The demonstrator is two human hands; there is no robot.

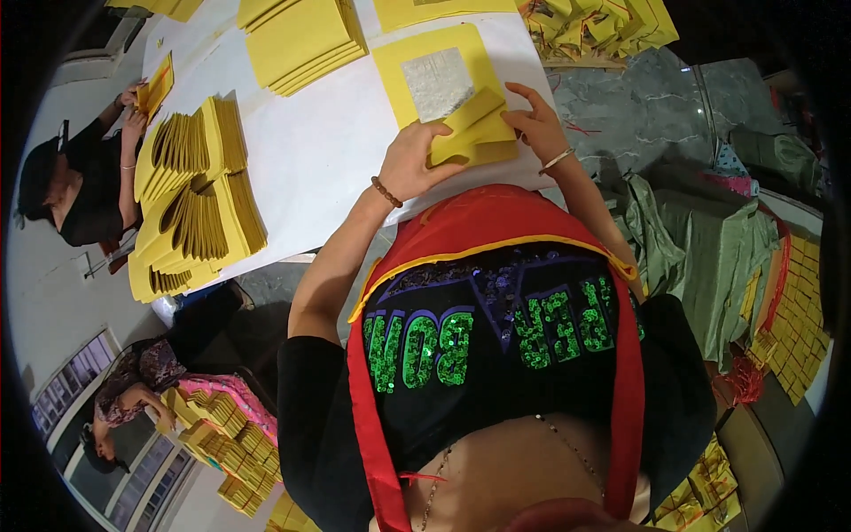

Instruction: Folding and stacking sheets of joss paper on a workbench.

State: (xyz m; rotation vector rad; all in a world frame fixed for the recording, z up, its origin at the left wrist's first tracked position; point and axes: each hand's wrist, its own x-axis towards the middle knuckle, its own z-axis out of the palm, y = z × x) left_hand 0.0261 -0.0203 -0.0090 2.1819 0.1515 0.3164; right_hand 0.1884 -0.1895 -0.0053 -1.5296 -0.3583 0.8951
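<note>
A yellow paper sheet (387, 66) lies on the white-covered table at its near right corner, with a silvery square (434, 84) on its face. Its near part is folded up into a flap (474, 120). My left hand (412, 164) grips the folded near-left part, thumb over the paper and a finger along its near edge. At the right end of the fold is my right hand (536, 129), fingers apart, index raised and another digit touching the flap's edge.
Stacked yellow sheets (301, 44) lie farther back; fanned folded bundles (199, 195) line the table's left edge. A co-worker (80, 177) at left holds yellow paper; another person (133, 399) bends over yellow stacks. Green sacks (700, 257) stand right, and yellow folded pieces (603, 31) lie far right.
</note>
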